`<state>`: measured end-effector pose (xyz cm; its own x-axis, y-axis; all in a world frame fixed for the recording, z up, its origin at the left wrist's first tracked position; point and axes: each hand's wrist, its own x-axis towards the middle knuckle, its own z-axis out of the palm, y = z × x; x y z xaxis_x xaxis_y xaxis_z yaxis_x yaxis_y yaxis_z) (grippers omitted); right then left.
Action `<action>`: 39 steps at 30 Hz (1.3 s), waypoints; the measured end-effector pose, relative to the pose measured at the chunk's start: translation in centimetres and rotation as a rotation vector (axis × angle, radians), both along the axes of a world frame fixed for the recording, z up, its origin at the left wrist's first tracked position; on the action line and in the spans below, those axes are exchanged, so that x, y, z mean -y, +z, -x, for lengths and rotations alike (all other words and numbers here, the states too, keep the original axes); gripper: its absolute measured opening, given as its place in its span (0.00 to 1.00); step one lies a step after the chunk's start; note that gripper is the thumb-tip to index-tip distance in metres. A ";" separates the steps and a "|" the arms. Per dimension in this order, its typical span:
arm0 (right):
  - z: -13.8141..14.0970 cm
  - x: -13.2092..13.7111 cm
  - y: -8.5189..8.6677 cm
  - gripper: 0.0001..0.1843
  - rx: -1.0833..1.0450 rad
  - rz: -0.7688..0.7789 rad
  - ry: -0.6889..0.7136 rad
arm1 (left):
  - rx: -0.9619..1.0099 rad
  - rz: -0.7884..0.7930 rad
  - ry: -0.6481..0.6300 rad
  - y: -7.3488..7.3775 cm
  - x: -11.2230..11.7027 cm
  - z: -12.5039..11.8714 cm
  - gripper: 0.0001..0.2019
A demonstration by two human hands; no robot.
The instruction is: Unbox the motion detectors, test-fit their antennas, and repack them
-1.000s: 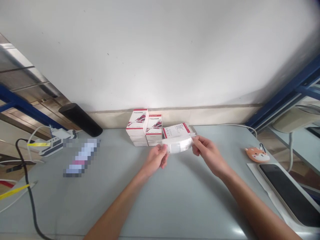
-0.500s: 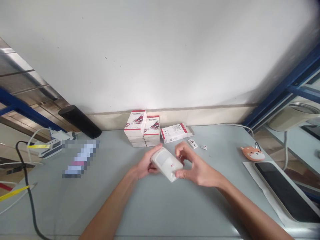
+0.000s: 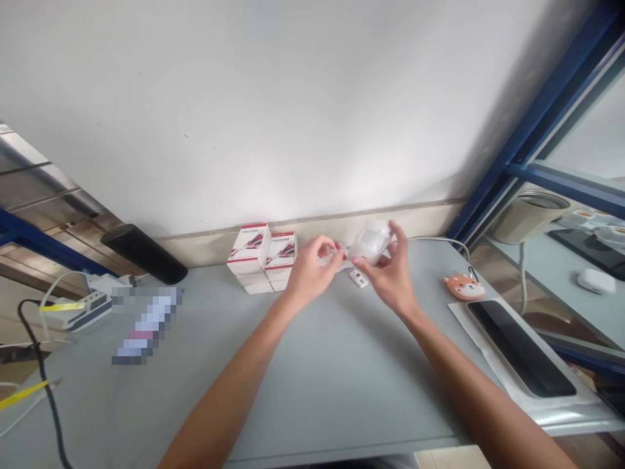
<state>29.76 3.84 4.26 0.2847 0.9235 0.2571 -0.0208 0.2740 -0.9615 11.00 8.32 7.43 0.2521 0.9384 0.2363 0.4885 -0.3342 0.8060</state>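
Observation:
A white motion detector (image 3: 372,242) in clear plastic wrap is raised above the back of the desk, slightly blurred. My right hand (image 3: 394,277) grips it between thumb and fingers. To its left, my left hand (image 3: 308,272) is curled with thumb and forefinger around the near end of a red-and-white carton (image 3: 346,260), most of which the hand hides. A small white part (image 3: 359,279) lies on the desk just below the detector. Left of my left hand stand stacked red-and-white detector boxes (image 3: 251,251).
A black cylinder (image 3: 144,253), a power strip (image 3: 88,311) and cables lie on the left, beside a pixelated object (image 3: 149,326). At right are an orange animal-face pouch (image 3: 463,285) and a dark-screened phone-like device (image 3: 520,348) on white paper. A wall rises behind the desk (image 3: 312,384).
The detector has gone from both hands to my right hand alone and moved up and right. My left hand has let go of it and reached forward to the carton. The view has shifted right.

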 end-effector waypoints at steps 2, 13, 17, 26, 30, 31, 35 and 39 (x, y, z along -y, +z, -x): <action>-1.5 -0.9 -0.2 0.59 0.036 -0.049 -0.168 | -0.155 -0.089 -0.030 -1.2 -1.8 -1.3 0.23; -1.8 -0.5 0.5 0.51 0.200 -0.308 -0.321 | -0.485 -0.554 -0.071 -1.9 1.3 -1.2 0.41; 0.4 1.2 0.9 0.48 0.297 -0.288 -0.219 | -0.543 -0.795 0.115 -3.0 4.3 0.9 0.39; 5.4 4.5 -1.4 0.25 0.400 -0.096 0.040 | -0.401 -0.658 0.442 -7.1 7.7 2.7 0.41; 5.9 5.3 -1.3 0.07 0.701 -0.191 0.169 | -0.318 -0.621 0.520 -7.4 7.8 3.3 0.40; 5.9 5.4 -1.2 0.06 0.738 -0.208 0.170 | -0.309 -0.643 0.504 -7.4 7.8 3.4 0.38; 4.6 4.7 -0.4 0.18 0.795 -0.367 0.047 | -0.138 -0.578 0.425 -7.4 7.9 3.1 0.36; 0.8 2.4 0.2 0.15 0.754 -0.363 -0.297 | 0.177 -0.544 0.355 -7.4 7.5 2.7 0.35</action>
<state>28.95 1.42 4.50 0.1358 0.6632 0.7360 0.7037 0.4583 -0.5429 8.26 0.82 0.00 -0.1358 0.6929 0.7081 0.5201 -0.5585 0.6462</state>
